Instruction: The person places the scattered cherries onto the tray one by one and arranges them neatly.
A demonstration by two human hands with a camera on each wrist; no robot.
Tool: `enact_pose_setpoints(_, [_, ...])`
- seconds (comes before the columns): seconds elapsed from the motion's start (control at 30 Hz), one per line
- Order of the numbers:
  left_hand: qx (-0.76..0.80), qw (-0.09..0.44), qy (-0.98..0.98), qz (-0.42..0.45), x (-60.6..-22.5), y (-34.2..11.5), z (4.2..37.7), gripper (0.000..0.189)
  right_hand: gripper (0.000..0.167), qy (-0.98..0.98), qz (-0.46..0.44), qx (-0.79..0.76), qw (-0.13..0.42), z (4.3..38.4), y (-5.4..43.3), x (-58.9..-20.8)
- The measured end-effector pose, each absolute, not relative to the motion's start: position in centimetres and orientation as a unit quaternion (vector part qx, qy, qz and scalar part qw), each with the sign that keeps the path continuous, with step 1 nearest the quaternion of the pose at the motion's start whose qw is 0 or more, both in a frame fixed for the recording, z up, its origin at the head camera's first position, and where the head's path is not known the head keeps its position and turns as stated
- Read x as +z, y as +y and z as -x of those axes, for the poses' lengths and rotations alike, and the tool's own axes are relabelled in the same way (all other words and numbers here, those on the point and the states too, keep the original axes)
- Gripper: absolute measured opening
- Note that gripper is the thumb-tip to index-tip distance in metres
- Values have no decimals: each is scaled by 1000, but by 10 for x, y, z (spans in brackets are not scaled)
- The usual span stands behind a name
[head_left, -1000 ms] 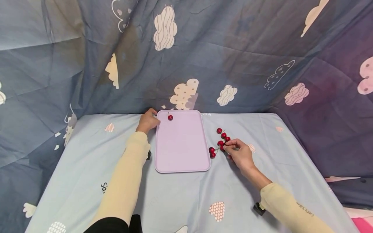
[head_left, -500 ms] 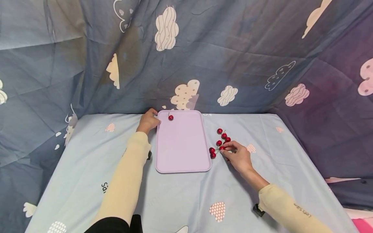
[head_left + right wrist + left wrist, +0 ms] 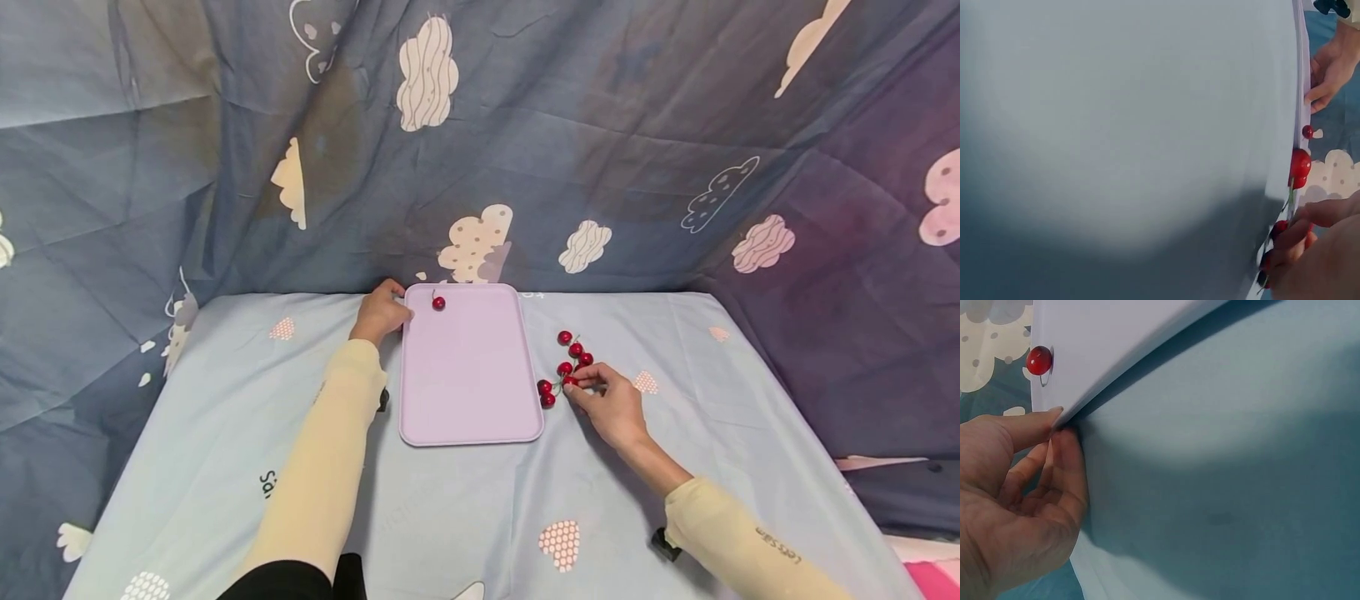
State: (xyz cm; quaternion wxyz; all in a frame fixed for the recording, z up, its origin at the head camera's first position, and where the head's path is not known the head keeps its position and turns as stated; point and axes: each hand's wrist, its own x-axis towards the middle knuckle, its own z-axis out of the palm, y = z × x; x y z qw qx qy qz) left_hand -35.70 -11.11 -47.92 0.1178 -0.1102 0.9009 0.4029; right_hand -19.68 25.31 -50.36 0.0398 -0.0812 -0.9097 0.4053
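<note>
A pale lilac rectangular tray lies on the cloth, with one stemmed cherry near its far left corner. My left hand pinches the tray's far left edge between thumb and fingers; the left wrist view shows the thumb on top of the rim. Right of the tray, my right hand pinches a red cherry between thumb and forefinger, low over the cloth. Around it lie several more cherries, and a pair sits beside the tray's right rim. Fingers partly hide the held cherry.
A light blue cloth with heart prints covers the table. Behind it, a dark blue curtain with cloud prints hangs close to the tray's far edge, and more curtain stands at both sides.
My right hand has shifted slightly left and toward me, its fingertips now around a cherry at the near end of the group. The left hand and the tray have stayed in place.
</note>
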Motion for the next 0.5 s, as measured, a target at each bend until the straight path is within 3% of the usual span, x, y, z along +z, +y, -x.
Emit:
enact_pose_setpoints(0.3, [407, 119, 898, 115, -476, -110, 357, 42, 23, -833, 0, 542, 109, 230, 205, -489])
enact_pose_setpoints(0.5, [409, 115, 898, 116, -476, -112, 355, 42, 22, -857, -27, 507, 87, 276, 163, -476])
